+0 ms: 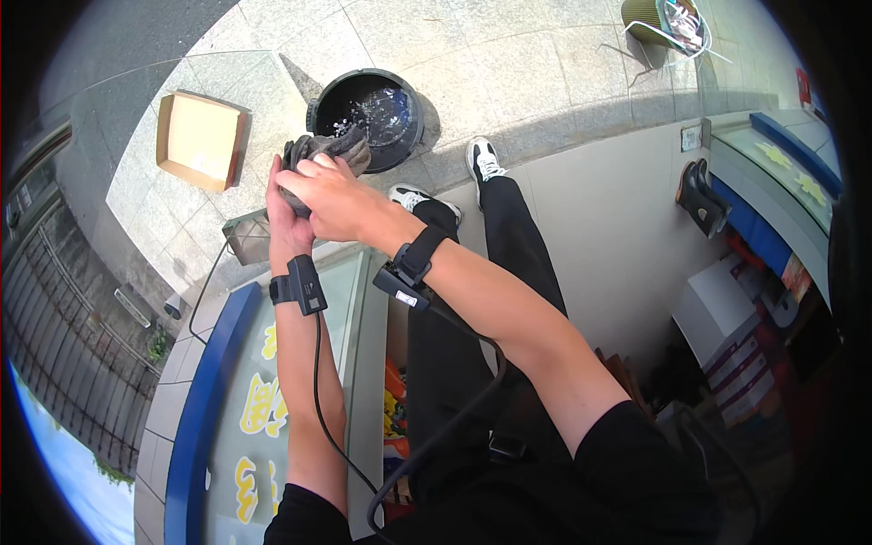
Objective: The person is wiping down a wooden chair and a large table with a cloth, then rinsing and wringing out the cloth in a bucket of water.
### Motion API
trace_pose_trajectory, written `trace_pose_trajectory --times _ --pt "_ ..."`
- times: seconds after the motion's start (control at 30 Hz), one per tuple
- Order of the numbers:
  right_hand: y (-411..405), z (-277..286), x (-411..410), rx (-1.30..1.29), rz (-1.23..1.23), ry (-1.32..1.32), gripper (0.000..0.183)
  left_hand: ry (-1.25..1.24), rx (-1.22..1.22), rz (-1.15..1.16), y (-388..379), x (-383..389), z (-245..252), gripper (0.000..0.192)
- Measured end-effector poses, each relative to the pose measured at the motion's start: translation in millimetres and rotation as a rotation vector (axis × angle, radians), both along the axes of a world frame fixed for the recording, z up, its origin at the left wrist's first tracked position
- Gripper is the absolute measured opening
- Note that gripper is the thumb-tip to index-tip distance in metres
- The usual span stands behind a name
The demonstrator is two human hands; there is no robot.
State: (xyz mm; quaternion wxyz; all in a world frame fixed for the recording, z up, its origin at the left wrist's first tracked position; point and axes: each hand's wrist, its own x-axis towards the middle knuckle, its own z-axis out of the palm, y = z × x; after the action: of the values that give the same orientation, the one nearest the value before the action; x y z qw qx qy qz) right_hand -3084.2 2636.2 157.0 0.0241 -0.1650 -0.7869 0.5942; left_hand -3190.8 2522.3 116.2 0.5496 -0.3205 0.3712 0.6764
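A bunched grey-brown cloth [349, 148] is squeezed between my two hands. My left hand [286, 221] cups it from the left and below, and my right hand [340, 204] wraps over its near side. Just beyond the cloth stands a round black plastic bucket [417, 139] holding water [392, 112], its surface rippled and glinting. White droplets or bubbles show beside the cloth, above the bucket's near left part. The cloth overlaps the bucket's rim in this view. Some of my left fingers are hidden behind the cloth.
An open shallow cardboard box [201, 139] lies on the paving left of the bucket. A glass counter [235, 422] with a blue edge runs along my left. Black boots [702, 197] and stacked cartons [739, 361] are at right. A waste bin [647, 27] stands farther off.
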Motion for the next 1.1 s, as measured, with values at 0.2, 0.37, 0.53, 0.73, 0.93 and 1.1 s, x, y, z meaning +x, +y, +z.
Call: trace_pose_trajectory --times 0.2,0.37,0.53,0.73,0.93,1.1 --pt "3 2 5 -0.239 -0.07 0.179 0.048 0.055 0.011 0.051 15 14 -7 0.051" --pt "16 -5 31 -0.349 -0.025 0.127 0.046 0.098 0.007 0.104 21 28 -8 0.048" --pt "11 -17 51 0.153 -0.174 -0.016 0.066 0.249 -0.109 0.056 31 19 -37 0.031" --pt "10 -40 44 0.647 -0.243 -0.062 0.07 0.196 -0.207 0.201 53 42 -42 0.029" --pt "36 -69 29 0.312 -0.193 -0.227 0.06 0.294 -0.204 0.097 66 28 -39 0.024" --pt "60 -56 23 -0.27 -0.083 -0.564 0.062 0.635 -0.158 -0.131 60 20 -33 0.026"
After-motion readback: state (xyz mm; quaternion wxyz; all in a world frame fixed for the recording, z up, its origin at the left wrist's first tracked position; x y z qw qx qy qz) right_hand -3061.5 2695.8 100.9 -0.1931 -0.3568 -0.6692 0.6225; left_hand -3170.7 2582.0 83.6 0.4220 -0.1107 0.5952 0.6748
